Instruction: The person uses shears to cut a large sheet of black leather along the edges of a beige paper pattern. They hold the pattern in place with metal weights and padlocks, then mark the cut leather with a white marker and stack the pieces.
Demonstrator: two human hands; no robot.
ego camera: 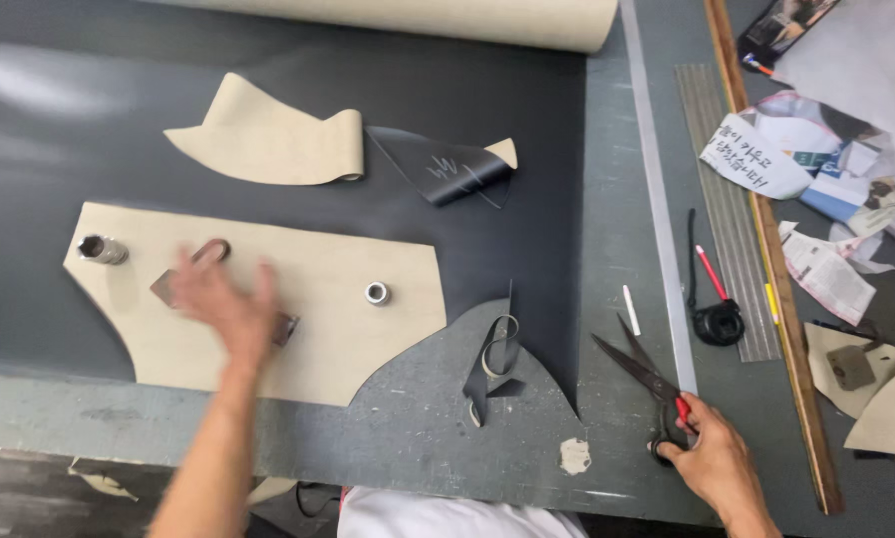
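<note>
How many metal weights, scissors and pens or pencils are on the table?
Metal weights on the tan pattern piece: 3
Scissors, at the right hand: 1
Pens or pencils: 3
Total: 7

Red pen [710, 271], white chalk [631, 310], long metal ruler [656, 179], paper scraps [826, 159] at right.

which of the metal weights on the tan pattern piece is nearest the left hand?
The flat bar weight under the left hand. The two round cylinders stand apart: one at the piece's left end, one toward its right.
</note>
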